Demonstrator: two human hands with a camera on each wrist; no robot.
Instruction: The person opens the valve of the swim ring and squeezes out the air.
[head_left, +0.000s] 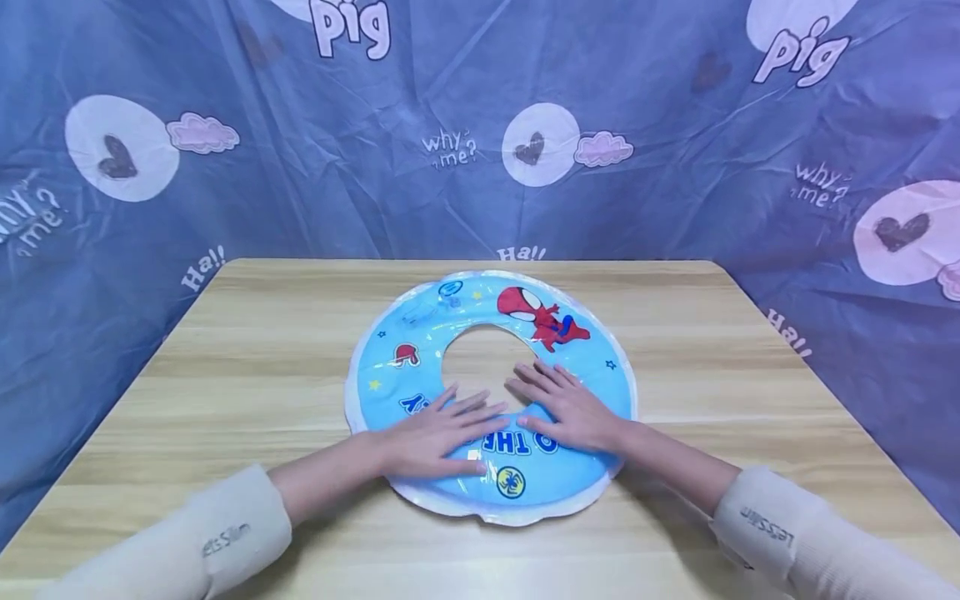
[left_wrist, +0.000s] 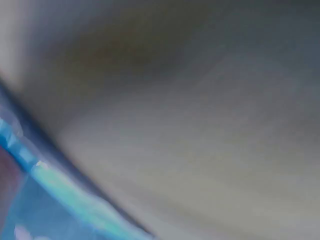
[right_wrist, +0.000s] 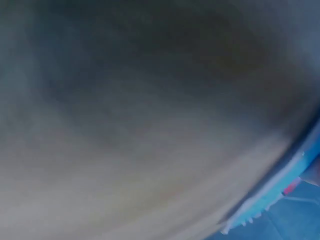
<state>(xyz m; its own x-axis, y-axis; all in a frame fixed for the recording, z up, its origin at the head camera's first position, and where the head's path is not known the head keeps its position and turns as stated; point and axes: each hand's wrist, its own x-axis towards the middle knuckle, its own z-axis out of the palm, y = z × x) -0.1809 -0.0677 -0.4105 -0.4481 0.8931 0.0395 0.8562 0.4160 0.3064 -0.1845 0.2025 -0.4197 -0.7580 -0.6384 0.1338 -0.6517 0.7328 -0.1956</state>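
A blue swim ring with a pale rim lies on the wooden table, its hole showing bare wood. It looks flat, and a small masked figure in red and blue, stars and lettering are printed on it. The left hand rests palm down on the ring's near left part, fingers spread. On the near right part lies the right hand, also flat, its fingertips reaching the hole's edge. Both wrist views are blurred; the ring's edge crosses the left one, and the same edge shows in the right one.
The wooden table extends around the ring on all sides. Behind it hangs a blue cloth printed with hearts, clouds and words. Grey-white sleeves cover both forearms.
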